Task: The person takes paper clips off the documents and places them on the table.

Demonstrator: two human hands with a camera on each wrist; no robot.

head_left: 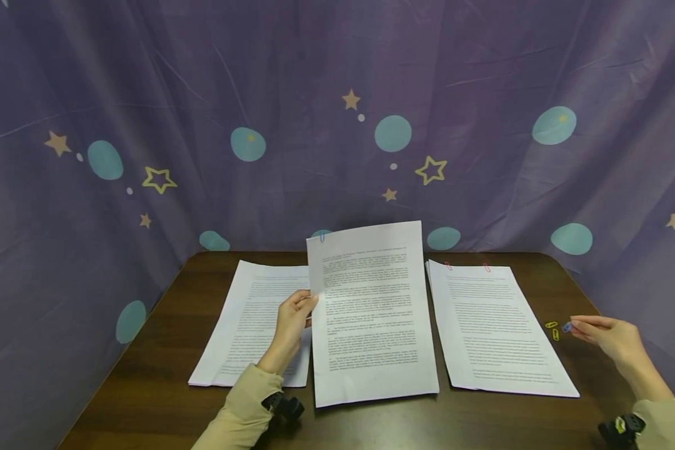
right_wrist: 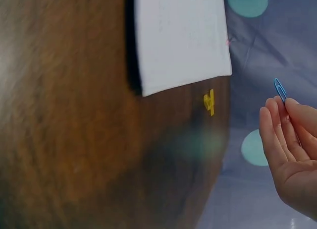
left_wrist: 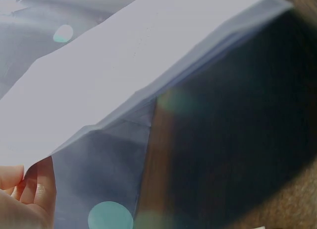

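My left hand (head_left: 291, 322) pinches the left edge of a printed paper stack (head_left: 371, 312), held tilted up above the table. A blue paper clip (head_left: 322, 237) sits on its top edge near the left corner. In the left wrist view the thumb and fingers (left_wrist: 45, 184) grip the sheets (left_wrist: 109, 65) at one edge. Over the table's right side, my right hand (head_left: 615, 340) pinches another blue paper clip (right_wrist: 281, 89) between thumb and fingertips. Two yellow paper clips (head_left: 554, 331) lie on the table just left of that hand.
A printed stack (head_left: 230, 331) lies at the left, partly behind the raised sheets. At the right lies another stack (head_left: 500, 331) with two red paper clips (head_left: 486, 268) on its top edge. The dark wooden table (head_left: 146, 375) ends at a purple patterned curtain (head_left: 315, 75).
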